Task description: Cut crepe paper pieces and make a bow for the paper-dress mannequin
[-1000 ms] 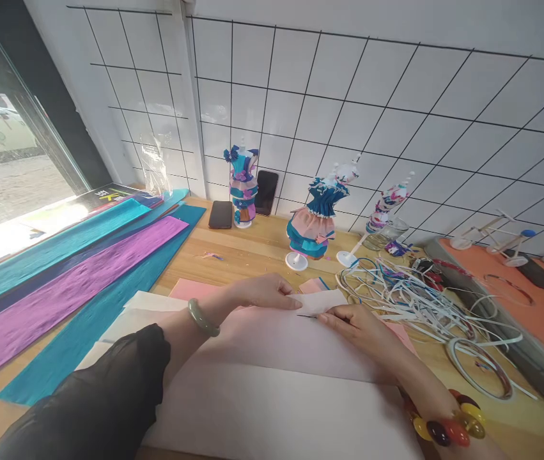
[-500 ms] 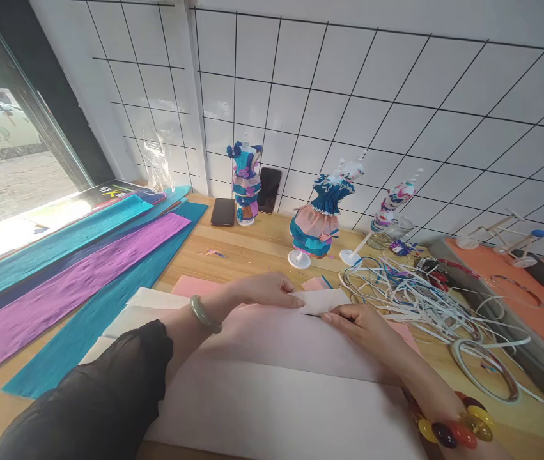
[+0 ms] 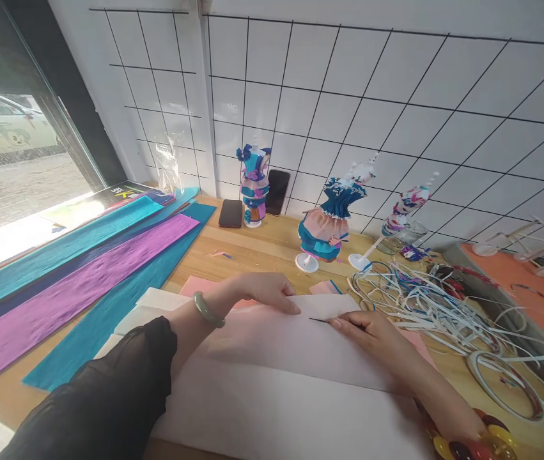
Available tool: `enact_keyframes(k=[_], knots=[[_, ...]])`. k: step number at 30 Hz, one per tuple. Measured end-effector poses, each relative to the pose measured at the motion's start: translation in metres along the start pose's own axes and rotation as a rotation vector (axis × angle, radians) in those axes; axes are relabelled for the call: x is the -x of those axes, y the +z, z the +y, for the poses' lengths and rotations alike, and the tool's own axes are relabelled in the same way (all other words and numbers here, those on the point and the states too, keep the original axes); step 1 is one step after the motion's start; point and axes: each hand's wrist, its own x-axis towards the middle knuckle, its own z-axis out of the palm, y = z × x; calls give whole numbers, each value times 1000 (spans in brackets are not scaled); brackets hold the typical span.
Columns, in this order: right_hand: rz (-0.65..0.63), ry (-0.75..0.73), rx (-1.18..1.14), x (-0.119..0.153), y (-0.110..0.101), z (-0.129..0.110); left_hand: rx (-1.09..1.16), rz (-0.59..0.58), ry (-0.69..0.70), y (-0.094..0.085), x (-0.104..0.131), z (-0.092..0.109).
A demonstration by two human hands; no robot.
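Note:
Large sheets of white paper (image 3: pixel 272 402) lie on the wooden table in front of me, with a fold or edge running across them. My left hand (image 3: pixel 269 294) is closed at the far edge of the paper, its thumb lying on top and its other fingers mostly hidden. My right hand (image 3: pixel 362 329) is closed on a thin dark pointed tool (image 3: pixel 319 320), whose tip points left over the paper. Most of the tool is hidden in the hand, so its kind does not show. The tip is a short way right of my left thumb.
Purple crepe paper (image 3: pixel 123 262) and teal strips (image 3: pixel 156 278) lie at left. Behind stand small dress forms (image 3: pixel 324 223) in paper dresses and two phones (image 3: pixel 230 213). A tangle of white strips (image 3: pixel 444 306) lies right, beside an orange-topped surface (image 3: pixel 506 275).
The view has shifted, so most things sit farther right in it. The dark tool's tip has moved slightly right, away from my left thumb. Both hands keep their holds.

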Motion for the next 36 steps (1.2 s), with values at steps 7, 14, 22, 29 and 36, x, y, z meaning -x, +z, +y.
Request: enact_keyframes(k=[7,14,22,29,36], knots=[[-6,-12,38,-1,0,-2,2,-28,61,1,-2,0],[-72,-7,42,-9,-3,-11,42,-31,35,1,-3,-2],[-62,-10,138,-11,2,-16,28,-20,36,2,-3,-4],[-55,39,103,-5,4,-28,32,-22,-7,1,-4,-4],[-64,30,105,-7,5,-23,-13,-15,10,1,-4,-3]])
